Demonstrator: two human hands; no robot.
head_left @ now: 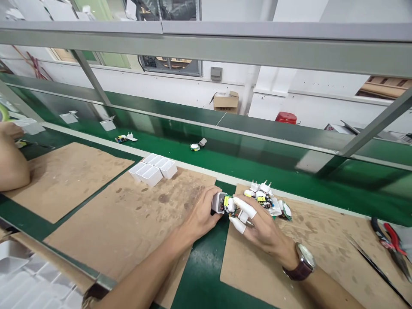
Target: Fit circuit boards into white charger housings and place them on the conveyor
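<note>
My left hand (pixel 206 210) is wrapped round a white plastic housing (pixel 218 203), its open end turned to the right. Thumb and fingers of my right hand (pixel 254 219), some in white finger covers, pinch a circuit board assembly (pixel 229 204) with yellow and green parts at that opening. A white plug piece hangs by the right fingertips. Just beyond my right hand lies a pile of circuit boards with white plugs (pixel 262 197) on a cardboard sheet (pixel 305 253). Several empty white housings (pixel 152 168) stand together at the back of the middle cardboard (pixel 135 227).
Red-handled pliers (pixel 393 242) and tweezers (pixel 376 266) lie at the right. Loose assemblies (pixel 197 146) rest on the green belt (pixel 167 148) behind a pale rail. A box of white housings (pixel 35 283) is at the lower left. Another person's arm (pixel 12 163) reaches in at the left.
</note>
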